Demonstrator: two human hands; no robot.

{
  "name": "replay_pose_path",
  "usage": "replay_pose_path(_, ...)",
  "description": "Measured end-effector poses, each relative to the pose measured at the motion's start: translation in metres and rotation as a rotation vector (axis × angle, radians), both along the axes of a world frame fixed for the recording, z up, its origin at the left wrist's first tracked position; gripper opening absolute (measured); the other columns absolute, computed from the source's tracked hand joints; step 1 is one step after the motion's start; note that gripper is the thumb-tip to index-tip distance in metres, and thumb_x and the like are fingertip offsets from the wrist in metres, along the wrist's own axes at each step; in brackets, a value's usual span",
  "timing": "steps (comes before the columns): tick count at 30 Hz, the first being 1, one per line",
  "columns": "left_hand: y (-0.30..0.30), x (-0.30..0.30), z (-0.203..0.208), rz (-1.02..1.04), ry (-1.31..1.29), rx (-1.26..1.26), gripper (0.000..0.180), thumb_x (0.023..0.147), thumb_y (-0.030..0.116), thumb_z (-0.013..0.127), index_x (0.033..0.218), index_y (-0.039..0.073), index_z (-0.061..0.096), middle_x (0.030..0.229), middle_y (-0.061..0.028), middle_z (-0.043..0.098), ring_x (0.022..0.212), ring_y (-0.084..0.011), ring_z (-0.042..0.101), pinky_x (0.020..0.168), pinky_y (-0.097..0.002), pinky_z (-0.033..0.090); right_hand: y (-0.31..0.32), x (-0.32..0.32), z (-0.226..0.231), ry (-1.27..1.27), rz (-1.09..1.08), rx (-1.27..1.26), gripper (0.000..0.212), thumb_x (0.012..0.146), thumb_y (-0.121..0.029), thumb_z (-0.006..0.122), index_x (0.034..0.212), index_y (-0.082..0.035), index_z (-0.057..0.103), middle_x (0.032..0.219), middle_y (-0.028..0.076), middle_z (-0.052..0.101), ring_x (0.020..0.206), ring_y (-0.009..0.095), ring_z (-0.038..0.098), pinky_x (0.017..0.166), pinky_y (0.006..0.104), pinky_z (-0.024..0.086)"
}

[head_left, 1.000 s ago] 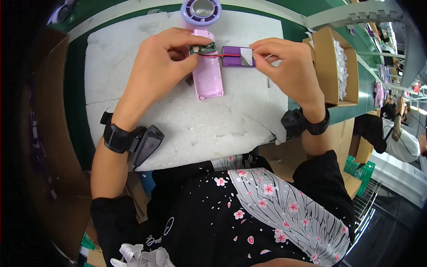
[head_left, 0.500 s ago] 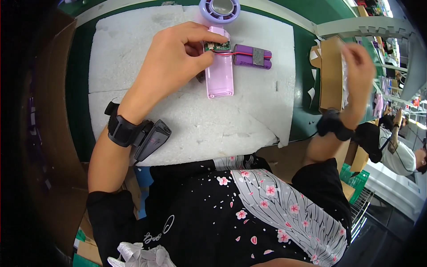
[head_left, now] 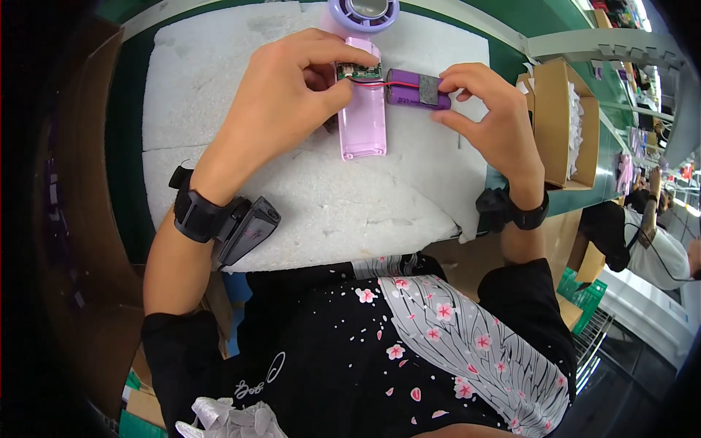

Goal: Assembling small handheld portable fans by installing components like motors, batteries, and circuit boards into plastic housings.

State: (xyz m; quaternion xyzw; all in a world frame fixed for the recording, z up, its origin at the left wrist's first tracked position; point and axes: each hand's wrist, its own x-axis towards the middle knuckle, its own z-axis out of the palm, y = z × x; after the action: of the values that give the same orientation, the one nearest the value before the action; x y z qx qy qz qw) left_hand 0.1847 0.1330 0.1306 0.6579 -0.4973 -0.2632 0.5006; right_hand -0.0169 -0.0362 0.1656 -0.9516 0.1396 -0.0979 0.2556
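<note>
My left hand (head_left: 281,95) grips the open pink handle shell (head_left: 363,128) of a small handheld fan, its fingertips at the green circuit board (head_left: 358,71) inside. Above the board is the round lavender fan head (head_left: 365,16), cut off by the top edge. A purple battery pack (head_left: 409,87) of two cells, with a grey strip across it, lies just right of the shell. Red and black wires run from the board to the pack. My right hand (head_left: 496,109) has its thumb and fingers closed around the pack's right end.
White foam sheets (head_left: 350,212) cover the green bench under the work. A cardboard box (head_left: 556,131) with white pieces inside stands to the right. Another person (head_left: 653,241) is at the far right. A large brown carton (head_left: 109,182) borders the left side.
My right hand has come left from beside the cardboard box to the battery pack and taken hold of its right end. My left hand stays on the fan handle.
</note>
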Motion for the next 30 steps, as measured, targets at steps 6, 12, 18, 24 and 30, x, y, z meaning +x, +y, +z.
replay_pose_path(6, 0.0, 0.0, -0.003, 0.02, -0.014, -0.047, 0.03, 0.076, 0.001, 0.06, 0.103, 0.005, 0.072, 0.094, -0.0058, 0.065, 0.065, -0.0126, 0.06, 0.061, -0.0238, 0.051, 0.0, 0.002, -0.004, -0.013, 0.007, 0.012, 0.027, 0.07, -0.002, 0.08, 0.092, 0.0, 0.065, 0.103, 0.008, 0.066, 0.085, 0.02, 0.063, 0.073, 0.0281, 0.052)
replay_pose_path(12, 0.0, 0.001, -0.007, 0.021, -0.004, -0.052, 0.03, 0.077, 0.002, 0.06, 0.104, 0.005, 0.072, 0.094, -0.0062, 0.065, 0.066, -0.0134, 0.061, 0.063, -0.0248, 0.052, 0.0, 0.009, 0.011, 0.001, 0.026, 0.009, 0.035, 0.069, -0.005, 0.081, 0.1, -0.002, 0.065, 0.103, 0.009, 0.067, 0.087, 0.022, 0.064, 0.077, 0.0295, 0.051)
replay_pose_path(18, 0.002, 0.002, -0.007, 0.012, -0.007, -0.058, 0.028, 0.078, 0.004, 0.063, 0.104, 0.006, 0.072, 0.094, -0.0077, 0.066, 0.07, -0.015, 0.065, 0.064, -0.0258, 0.054, 0.011, 0.029, -0.006, -0.087, 0.17, -0.201, 0.04, 0.069, -0.006, 0.081, 0.105, -0.002, 0.065, 0.103, 0.008, 0.067, 0.089, 0.023, 0.064, 0.079, 0.0284, 0.05)
replay_pose_path(24, 0.004, 0.004, 0.004, -0.03, -0.087, 0.06, 0.032, 0.081, 0.003, 0.063, 0.112, 0.006, 0.071, 0.118, -0.0106, 0.062, 0.083, -0.0112, 0.063, 0.074, -0.0224, 0.052, -0.004, 0.025, -0.007, 0.026, 0.285, 0.095, 0.048, 0.072, -0.006, 0.078, 0.116, -0.001, 0.059, 0.105, 0.009, 0.065, 0.086, 0.018, 0.065, 0.075, 0.0281, 0.051)
replay_pose_path(30, 0.004, 0.005, 0.005, -0.023, -0.139, 0.059, 0.032, 0.081, 0.004, 0.066, 0.112, 0.008, 0.071, 0.116, -0.0102, 0.063, 0.081, -0.0108, 0.063, 0.072, -0.0227, 0.052, 0.007, 0.021, 0.011, 0.31, 0.052, 0.991, 0.064, 0.076, -0.003, 0.071, 0.135, 0.0, 0.044, 0.106, 0.013, 0.062, 0.086, 0.019, 0.067, 0.072, 0.0289, 0.055)
